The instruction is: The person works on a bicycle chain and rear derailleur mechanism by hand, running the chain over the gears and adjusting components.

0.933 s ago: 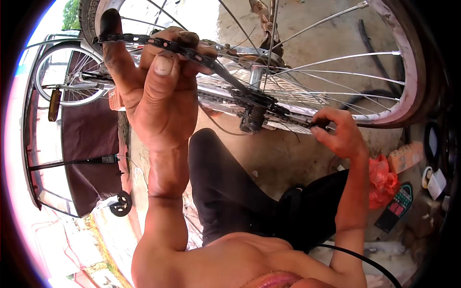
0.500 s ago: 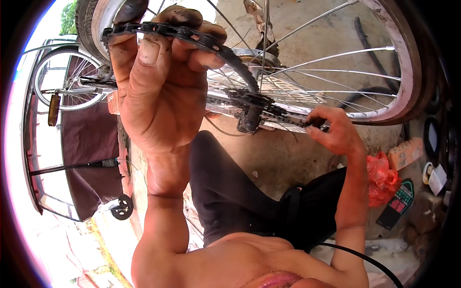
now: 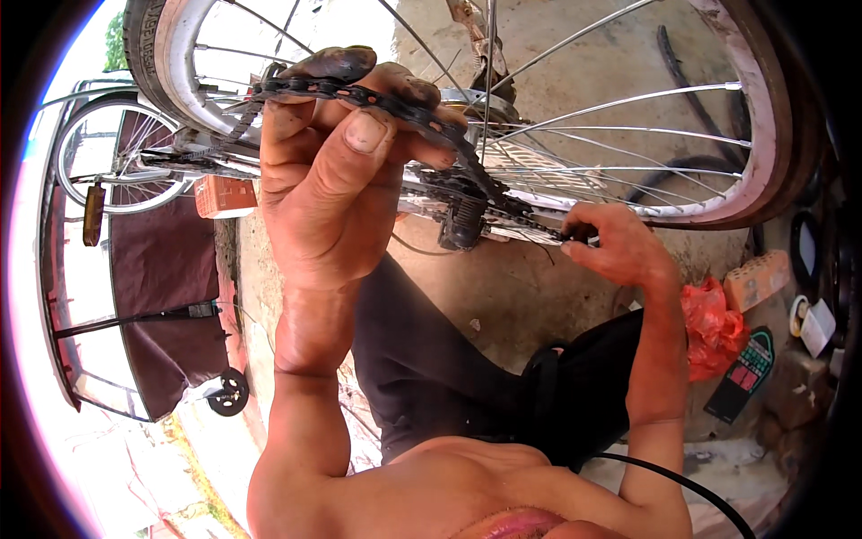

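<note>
A black, greasy bicycle chain (image 3: 413, 112) is gripped in my raised left hand (image 3: 337, 202), pinched between thumb and fingers. Its links run across the fingers and slope down to the right, past the dark derailleur (image 3: 462, 225) at the wheel hub. Another stretch hangs behind my left hand, toward the left. My right hand (image 3: 624, 247) is closed, thumb against fingers, on a lower part of the chain right of the derailleur. Its fingertips partly hide the links there. Both hands have blackened fingers.
The spoked wheel (image 3: 763, 135) of the bicycle stands just beyond my hands. A pedal (image 3: 93, 214) sticks out at the left. At the right lie a red plastic bag (image 3: 714, 328), a brick (image 3: 759, 278) and a dark card package (image 3: 741, 382). Another brick (image 3: 224, 196) sits behind my left wrist.
My left hand has moved right and slightly down with the chain, baring a stretch of chain behind it. My right hand has shifted slightly left, still pinching.
</note>
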`<act>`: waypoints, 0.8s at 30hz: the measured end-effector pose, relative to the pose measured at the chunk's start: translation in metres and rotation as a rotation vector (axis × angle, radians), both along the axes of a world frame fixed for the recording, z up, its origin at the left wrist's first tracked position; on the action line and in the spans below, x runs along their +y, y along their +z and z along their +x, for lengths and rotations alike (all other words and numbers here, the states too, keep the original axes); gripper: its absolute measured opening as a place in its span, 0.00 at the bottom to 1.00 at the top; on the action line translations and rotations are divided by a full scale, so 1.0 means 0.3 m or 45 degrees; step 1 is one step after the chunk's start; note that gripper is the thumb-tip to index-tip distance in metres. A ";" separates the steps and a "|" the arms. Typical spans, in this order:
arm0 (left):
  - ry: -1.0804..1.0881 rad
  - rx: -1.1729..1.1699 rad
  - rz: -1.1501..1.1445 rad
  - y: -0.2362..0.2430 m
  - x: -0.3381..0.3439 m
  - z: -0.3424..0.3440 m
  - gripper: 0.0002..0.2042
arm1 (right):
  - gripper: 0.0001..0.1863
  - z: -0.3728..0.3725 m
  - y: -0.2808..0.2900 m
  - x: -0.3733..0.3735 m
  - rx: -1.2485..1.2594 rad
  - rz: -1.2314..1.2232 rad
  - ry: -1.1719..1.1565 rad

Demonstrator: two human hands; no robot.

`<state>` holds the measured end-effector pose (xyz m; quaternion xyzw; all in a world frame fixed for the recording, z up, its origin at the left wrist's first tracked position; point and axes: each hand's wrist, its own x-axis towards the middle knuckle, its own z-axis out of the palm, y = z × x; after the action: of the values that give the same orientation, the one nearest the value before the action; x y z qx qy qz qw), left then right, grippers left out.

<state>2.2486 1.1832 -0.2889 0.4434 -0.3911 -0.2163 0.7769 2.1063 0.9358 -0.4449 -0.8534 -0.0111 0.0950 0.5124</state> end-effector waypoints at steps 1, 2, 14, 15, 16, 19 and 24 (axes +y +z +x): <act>0.016 -0.017 0.011 -0.008 0.002 0.003 0.21 | 0.14 0.002 -0.012 0.002 -0.007 -0.009 0.005; 0.032 -0.033 0.023 -0.017 0.003 0.007 0.20 | 0.13 0.004 -0.019 0.003 -0.014 -0.018 0.010; 0.010 0.028 -0.031 -0.074 0.002 0.036 0.19 | 0.14 0.033 -0.034 0.036 0.024 -0.164 0.061; 0.008 0.029 -0.033 -0.074 0.000 0.035 0.19 | 0.14 0.034 -0.035 0.036 0.025 -0.166 0.059; 0.018 0.025 -0.028 -0.073 -0.002 0.034 0.19 | 0.15 0.036 -0.038 0.037 0.030 -0.177 0.059; 0.029 0.034 -0.034 -0.076 -0.005 0.034 0.19 | 0.15 0.038 -0.042 0.038 0.006 -0.219 0.068; 0.025 0.046 -0.051 -0.076 -0.002 0.037 0.19 | 0.16 0.038 -0.049 0.054 -0.254 -0.273 0.038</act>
<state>2.2597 1.1825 -0.3116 0.4277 -0.3769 -0.2086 0.7946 2.1176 0.9519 -0.4596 -0.9081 -0.0645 0.0181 0.4133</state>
